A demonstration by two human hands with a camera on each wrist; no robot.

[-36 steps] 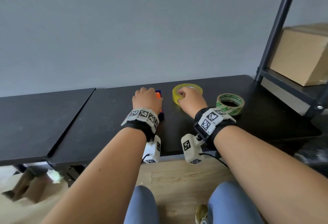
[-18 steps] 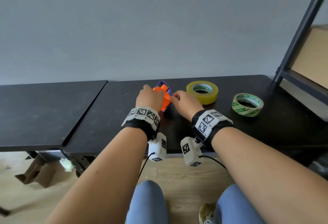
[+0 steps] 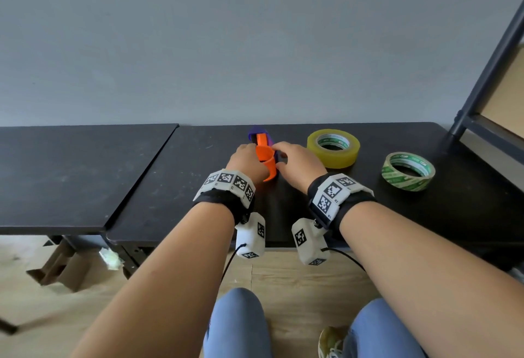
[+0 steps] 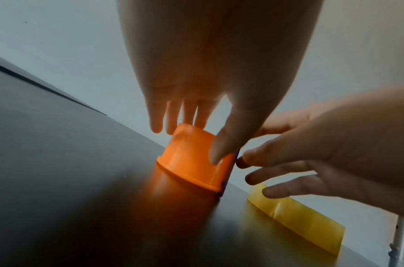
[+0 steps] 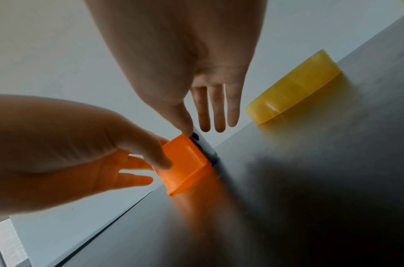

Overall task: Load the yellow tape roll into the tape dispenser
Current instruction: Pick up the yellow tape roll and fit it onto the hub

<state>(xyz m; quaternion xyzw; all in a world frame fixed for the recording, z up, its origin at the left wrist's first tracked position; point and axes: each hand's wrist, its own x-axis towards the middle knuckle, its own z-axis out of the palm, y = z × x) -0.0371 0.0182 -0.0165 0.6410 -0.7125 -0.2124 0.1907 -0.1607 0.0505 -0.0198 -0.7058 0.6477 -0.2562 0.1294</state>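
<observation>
The orange and purple tape dispenser (image 3: pixel 266 156) stands on the black table (image 3: pixel 195 187), between both hands. My left hand (image 3: pixel 248 156) grips its orange body (image 4: pixel 189 162), thumb (image 4: pixel 221 150) on the near face and fingers behind the top. My right hand (image 3: pixel 286 154) pinches the purple side, thumb (image 5: pixel 185 126) on the top edge, other fingers straight. The yellow tape roll (image 3: pixel 334 159) lies flat just right of the right hand, untouched; it also shows in the wrist views (image 4: pixel 296 216) (image 5: pixel 294 88).
A green-printed tape roll (image 3: pixel 408 171) lies flat further right. A dark metal shelf post (image 3: pixel 482 74) rises at the table's right end. A second black tabletop (image 3: pixel 71 173) adjoins on the left. My knees are below the front edge.
My right hand let go of the yellow roll and moved left onto the dispenser. The left hand kept hold of the dispenser, whose orange body now shows between the hands.
</observation>
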